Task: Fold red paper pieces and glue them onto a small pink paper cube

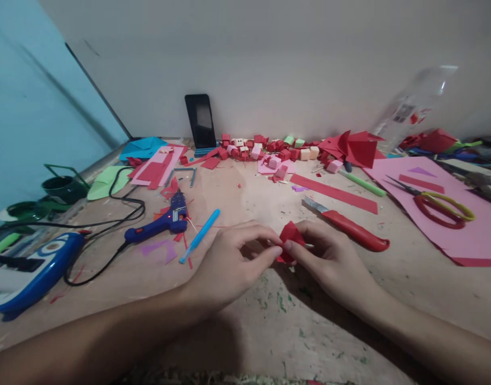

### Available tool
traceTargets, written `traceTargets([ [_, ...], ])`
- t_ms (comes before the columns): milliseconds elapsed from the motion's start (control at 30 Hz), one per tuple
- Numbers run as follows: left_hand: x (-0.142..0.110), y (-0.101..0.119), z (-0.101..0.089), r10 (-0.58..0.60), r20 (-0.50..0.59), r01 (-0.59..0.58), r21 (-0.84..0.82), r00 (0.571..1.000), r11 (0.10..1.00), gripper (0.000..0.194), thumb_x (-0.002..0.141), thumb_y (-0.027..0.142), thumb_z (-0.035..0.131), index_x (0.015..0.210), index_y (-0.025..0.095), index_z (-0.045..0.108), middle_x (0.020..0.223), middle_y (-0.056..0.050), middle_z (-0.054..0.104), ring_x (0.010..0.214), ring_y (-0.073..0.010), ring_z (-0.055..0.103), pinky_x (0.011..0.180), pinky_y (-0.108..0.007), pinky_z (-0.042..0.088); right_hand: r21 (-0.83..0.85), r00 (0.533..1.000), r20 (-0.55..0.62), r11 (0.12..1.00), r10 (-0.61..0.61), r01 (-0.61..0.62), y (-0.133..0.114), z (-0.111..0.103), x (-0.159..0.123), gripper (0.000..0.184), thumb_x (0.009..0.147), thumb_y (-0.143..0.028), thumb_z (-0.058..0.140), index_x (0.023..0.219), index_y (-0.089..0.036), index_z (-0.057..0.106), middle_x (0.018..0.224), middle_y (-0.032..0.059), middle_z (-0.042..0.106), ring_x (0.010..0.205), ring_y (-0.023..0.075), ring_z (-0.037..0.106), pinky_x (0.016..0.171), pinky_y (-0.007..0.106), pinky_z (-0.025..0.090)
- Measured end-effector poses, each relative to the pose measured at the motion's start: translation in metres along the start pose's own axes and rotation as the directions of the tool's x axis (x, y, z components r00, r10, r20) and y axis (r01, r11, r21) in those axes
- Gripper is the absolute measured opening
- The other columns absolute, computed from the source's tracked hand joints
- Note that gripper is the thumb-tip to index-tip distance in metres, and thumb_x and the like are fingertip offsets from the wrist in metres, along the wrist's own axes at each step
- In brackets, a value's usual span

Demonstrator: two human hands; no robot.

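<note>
Between my two hands, a little above the table, is a small piece of folded red paper point(291, 233). My left hand point(239, 262) pinches its left side between thumb and fingers. The thumb of my right hand point(329, 256) presses on its right side, with the fingers curled behind it and partly hidden. A knife with a red handle point(355, 230) lies just beyond my right hand. To the left of my left hand lie a blue pen-like stick point(200, 235) and a blue glue gun point(159, 223) with a black cord.
Many small red, pink and cream paper cubes point(285, 155) crowd the back by the wall, near a leaning phone point(200, 120). Scissors point(438, 203) rest on pink paper point(462, 240) at right. A red strip point(334, 193), a clear bottle point(416, 107) and a blue-white device point(40, 272) also stand or lie around.
</note>
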State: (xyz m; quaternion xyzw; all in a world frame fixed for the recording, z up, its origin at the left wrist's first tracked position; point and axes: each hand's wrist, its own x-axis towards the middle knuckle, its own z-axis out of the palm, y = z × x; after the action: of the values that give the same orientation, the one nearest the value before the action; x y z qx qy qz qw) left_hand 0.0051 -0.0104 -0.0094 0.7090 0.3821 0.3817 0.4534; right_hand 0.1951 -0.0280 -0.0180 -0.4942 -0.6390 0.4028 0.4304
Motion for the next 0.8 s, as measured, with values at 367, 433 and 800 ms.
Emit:
traceTargets([
  [367,0.0008,0.0000,-0.0017,0.019,-0.019,-0.018,0.055,1.000,0.998,0.009,0.088,0.010,0.075,0.085,0.018,0.080,0.088,-0.001,0.077,0.082,-0.0141,0.070,0.073,-0.024,0.053,-0.083,0.997,0.067,0.995,-0.047,0.053,-0.0005,-0.0010,0.0000,0.019,0.098,-0.027,0.058,0.084,-0.023,0.071,0.077,0.0006,0.072,0.067,0.0164,0.064,0.060,0.027,0.053],
  [433,0.0012,-0.0005,-0.0013,0.027,-0.023,-0.025,0.059,0.999,0.998,0.009,0.088,0.011,0.076,0.084,0.018,0.080,0.088,-0.002,0.076,0.082,-0.0142,0.069,0.073,-0.024,0.053,-0.095,0.994,0.084,0.993,-0.066,0.074,-0.0005,-0.0019,0.0000,0.018,0.098,-0.025,0.059,0.083,-0.022,0.070,0.077,0.0002,0.071,0.068,0.0162,0.063,0.060,0.026,0.052],
  [800,0.0019,-0.0029,-0.0019,0.010,-0.032,-0.008,0.062,0.999,0.998,0.011,0.090,0.016,0.076,0.079,0.017,0.076,0.083,0.000,0.073,0.078,-0.0133,0.067,0.070,-0.023,0.052,-0.097,0.986,0.149,0.992,-0.069,0.084,-0.0041,-0.0044,0.0016,0.021,0.097,-0.030,0.065,0.079,-0.020,0.066,0.070,-0.0026,0.063,0.064,0.0132,0.056,0.057,0.023,0.047],
])
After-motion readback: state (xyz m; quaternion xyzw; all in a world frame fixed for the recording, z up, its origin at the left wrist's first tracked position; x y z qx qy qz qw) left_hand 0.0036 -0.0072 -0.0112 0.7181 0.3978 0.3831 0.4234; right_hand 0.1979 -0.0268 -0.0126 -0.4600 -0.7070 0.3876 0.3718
